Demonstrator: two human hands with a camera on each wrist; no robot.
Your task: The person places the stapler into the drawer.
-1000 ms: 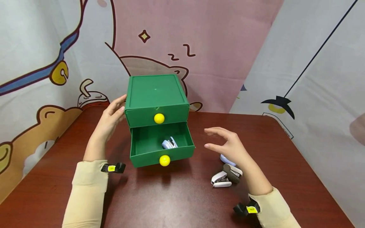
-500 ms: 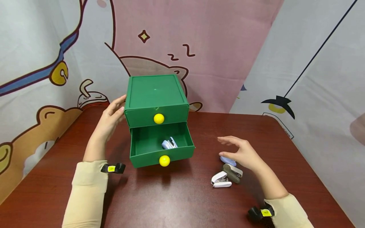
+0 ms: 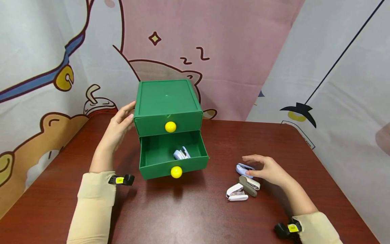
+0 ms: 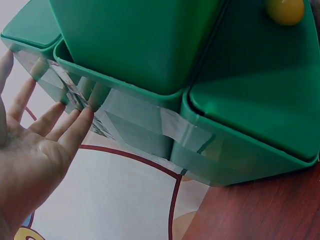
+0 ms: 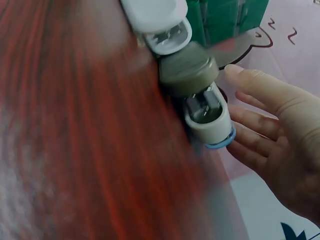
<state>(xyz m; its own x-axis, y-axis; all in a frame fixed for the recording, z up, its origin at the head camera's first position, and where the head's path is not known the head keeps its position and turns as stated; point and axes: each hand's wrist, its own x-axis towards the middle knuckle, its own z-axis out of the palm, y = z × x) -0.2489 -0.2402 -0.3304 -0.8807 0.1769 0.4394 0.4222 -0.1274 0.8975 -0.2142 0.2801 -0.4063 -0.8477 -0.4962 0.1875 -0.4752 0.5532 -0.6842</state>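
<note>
A green drawer cabinet with yellow knobs stands on the table, its lower drawer pulled out. Inside that drawer lies a light blue stapler. My left hand rests its fingertips on the cabinet's left side, the fingers spread in the left wrist view. To the right, my right hand is around the near right end of a blue stapler, thumb in front and fingers behind. In the right wrist view the thumb stands apart from the fingers; whether they touch the stapler I cannot tell.
Just in front of the blue stapler lie a grey-green stapler and a white stapler, close together on the brown table. A printed curtain hangs behind the table.
My right hand has moved right and down, from beside the drawer to the blue stapler. That stapler shows turned slightly. My left hand and the cabinet have stayed put.
</note>
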